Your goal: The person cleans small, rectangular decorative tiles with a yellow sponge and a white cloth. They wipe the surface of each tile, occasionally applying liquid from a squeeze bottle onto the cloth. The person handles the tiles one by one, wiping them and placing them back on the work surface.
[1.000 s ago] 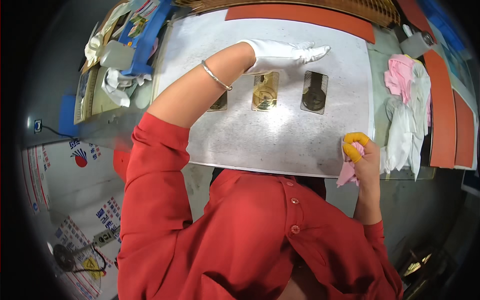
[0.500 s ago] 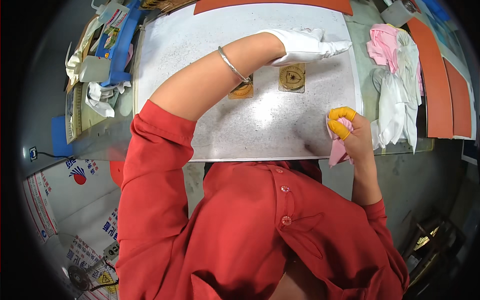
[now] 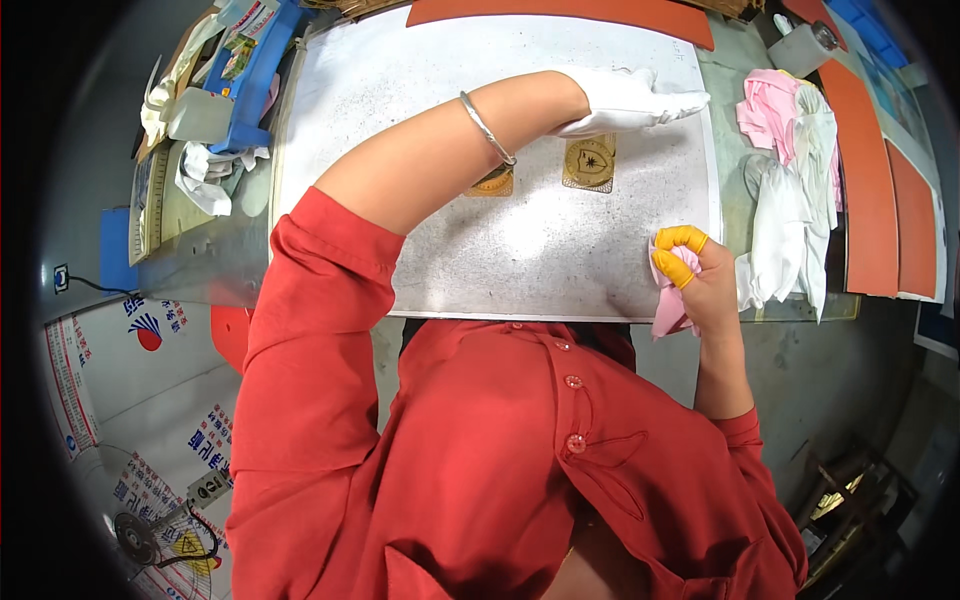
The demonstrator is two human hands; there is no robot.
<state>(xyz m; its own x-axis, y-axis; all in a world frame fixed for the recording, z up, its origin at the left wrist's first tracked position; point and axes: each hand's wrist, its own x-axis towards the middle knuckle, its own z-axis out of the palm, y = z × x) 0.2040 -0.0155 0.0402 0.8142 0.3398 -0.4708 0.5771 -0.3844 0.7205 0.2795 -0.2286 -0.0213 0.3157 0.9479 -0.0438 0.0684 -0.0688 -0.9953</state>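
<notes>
My left hand [image 3: 630, 100], in a white glove, is held over the far right part of a white sheet [image 3: 450, 270] on the table. Its fingers stretch to the right, and I see nothing held in them. Just below the glove lies a gold-coloured square plate [image 3: 589, 163] with a round patterned centre. A second gold plate [image 3: 495, 184] is partly covered by my left forearm. Near the sheet's right edge, my right hand [image 3: 706, 278] wears yellow finger cots on its thumb and a finger. It is closed round a crumpled pink cloth [image 3: 672, 308] that hangs down.
White gloves [image 3: 785, 230] and a pink cloth bundle [image 3: 768, 105] lie on the right. Orange-brown boards [image 3: 870, 200] lie beyond them, another [image 3: 560, 18] along the far edge. At left stand a blue tray [image 3: 245, 120], a plastic bottle [image 3: 200, 117] and crumpled white cloth [image 3: 205, 180].
The whole view has shifted and turned slightly. Both hands keep nearly the same pose, and the right still grips the pink cloth.
</notes>
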